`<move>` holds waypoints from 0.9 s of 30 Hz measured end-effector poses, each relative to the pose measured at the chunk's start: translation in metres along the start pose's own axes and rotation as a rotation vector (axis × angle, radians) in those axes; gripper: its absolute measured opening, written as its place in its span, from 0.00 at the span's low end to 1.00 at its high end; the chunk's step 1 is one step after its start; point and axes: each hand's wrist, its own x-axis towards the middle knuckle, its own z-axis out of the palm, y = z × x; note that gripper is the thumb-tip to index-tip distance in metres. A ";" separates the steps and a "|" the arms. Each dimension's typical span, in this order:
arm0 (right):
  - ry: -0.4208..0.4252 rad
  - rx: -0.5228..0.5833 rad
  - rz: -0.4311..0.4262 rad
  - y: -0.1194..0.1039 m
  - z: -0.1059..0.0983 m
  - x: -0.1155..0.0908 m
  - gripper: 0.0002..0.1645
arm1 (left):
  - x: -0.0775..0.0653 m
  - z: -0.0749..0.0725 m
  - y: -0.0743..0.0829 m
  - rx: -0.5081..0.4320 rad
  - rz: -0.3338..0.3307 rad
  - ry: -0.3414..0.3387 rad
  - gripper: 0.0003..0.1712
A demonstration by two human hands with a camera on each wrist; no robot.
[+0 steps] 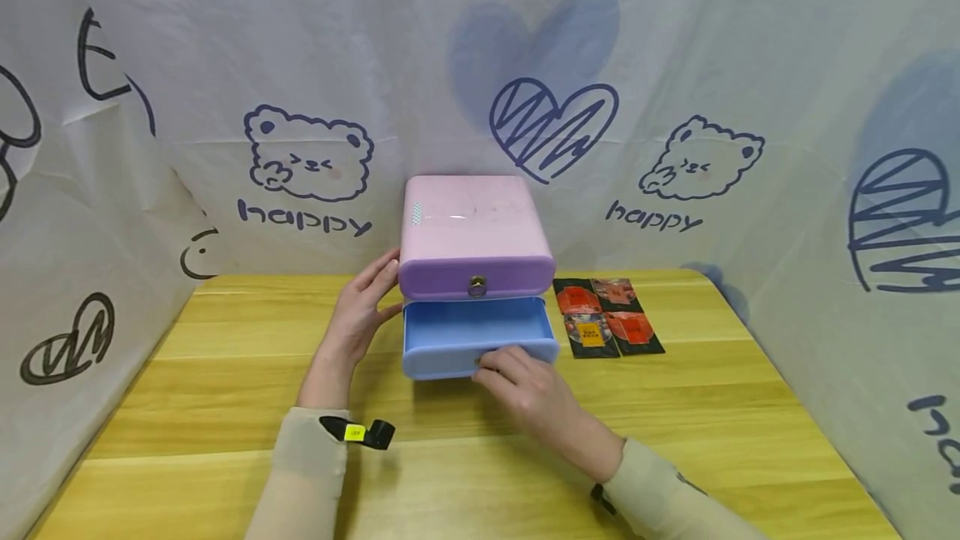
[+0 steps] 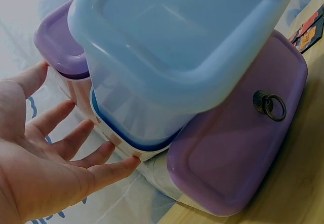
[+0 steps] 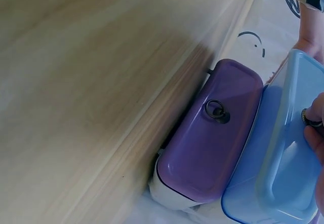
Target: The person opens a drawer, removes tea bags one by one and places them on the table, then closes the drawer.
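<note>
A small pink-topped drawer cabinet (image 1: 472, 219) stands at the back of the table. Its middle blue drawer (image 1: 442, 363) is pulled well out, and the inside that shows is bare. The upper purple drawer (image 1: 435, 280) and the lower purple drawer (image 2: 223, 158) sit closed, each with a metal ring pull. My left hand (image 1: 356, 315) steadies the cabinet's left side, fingers spread and fingertips against the wall. At the front of the blue drawer, my right hand (image 1: 528, 390) pinches its metal pull (image 3: 305, 116) between thumb and finger.
Several dark packets with red and orange labels (image 1: 630, 327) lie flat on the wooden table (image 1: 720, 407), right of the cabinet. A white cloth (image 1: 420, 40) printed with hearts and bears hangs behind and along both sides.
</note>
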 end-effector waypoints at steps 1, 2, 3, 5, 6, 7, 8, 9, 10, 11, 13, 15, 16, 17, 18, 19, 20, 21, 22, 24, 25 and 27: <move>0.000 -0.002 0.003 0.001 0.001 0.000 0.11 | 0.000 0.000 0.000 -0.002 0.001 -0.001 0.31; 0.002 -0.005 0.006 0.002 0.002 0.000 0.10 | 0.000 0.000 0.000 -0.006 0.003 -0.001 0.31; 0.002 -0.006 0.009 0.002 0.002 0.000 0.10 | 0.000 0.000 0.000 -0.009 0.005 -0.003 0.31; 0.005 -0.012 0.014 0.004 0.004 -0.001 0.09 | 0.000 0.000 0.000 -0.013 0.008 -0.004 0.31; 0.006 -0.013 0.018 0.004 0.005 -0.001 0.09 | 0.000 0.000 0.000 -0.015 0.010 -0.004 0.30; 0.006 -0.011 0.024 0.005 0.006 -0.001 0.09 | 0.000 0.000 0.000 -0.014 0.011 -0.005 0.30; 0.006 -0.009 0.031 0.006 0.007 -0.001 0.09 | -0.001 0.000 0.000 -0.012 0.012 -0.006 0.30; 0.006 -0.005 0.038 0.007 0.008 -0.001 0.09 | -0.001 0.000 0.000 -0.009 0.012 -0.008 0.30; 0.005 0.000 0.045 0.007 0.009 -0.001 0.08 | -0.001 0.000 0.000 -0.007 0.013 -0.008 0.30; 0.005 0.004 0.052 0.008 0.010 -0.001 0.08 | -0.001 0.000 0.000 -0.006 0.013 -0.009 0.30; 0.006 0.009 0.065 0.010 0.012 0.000 0.08 | -0.001 0.000 0.000 -0.009 0.013 -0.011 0.30; 0.007 0.016 0.077 0.011 0.013 0.001 0.08 | -0.001 0.000 0.000 -0.015 0.012 -0.010 0.30; 0.007 0.018 0.082 0.012 0.014 0.001 0.08 | -0.001 0.000 0.000 -0.020 0.011 -0.008 0.30; 0.008 0.018 0.088 0.012 0.015 0.002 0.08 | -0.001 0.000 0.000 -0.022 0.010 -0.007 0.30; 0.009 0.020 0.093 0.013 0.016 0.002 0.08 | -0.001 0.000 0.000 -0.023 0.009 -0.006 0.30; 0.009 0.020 0.099 0.014 0.017 0.002 0.08 | -0.001 0.000 0.000 -0.020 0.007 -0.005 0.30; 0.008 0.021 0.106 0.015 0.019 0.002 0.08 | -0.001 0.000 0.000 -0.017 0.007 -0.005 0.31; 0.004 0.021 0.115 0.016 0.020 0.002 0.08 | -0.001 0.000 0.000 -0.012 0.005 -0.004 0.31; 0.003 0.021 0.122 0.017 0.021 0.002 0.08 | -0.001 0.000 0.000 -0.008 0.005 -0.004 0.31; 0.001 0.021 0.135 0.019 0.023 0.003 0.08 | -0.001 0.000 0.001 0.000 0.005 -0.005 0.31; 0.000 0.020 0.141 0.020 0.024 0.003 0.08 | -0.001 0.000 0.001 0.001 0.005 -0.006 0.31; 0.000 0.018 0.150 0.021 0.026 0.004 0.08 | -0.001 0.000 0.002 -0.002 0.005 -0.007 0.31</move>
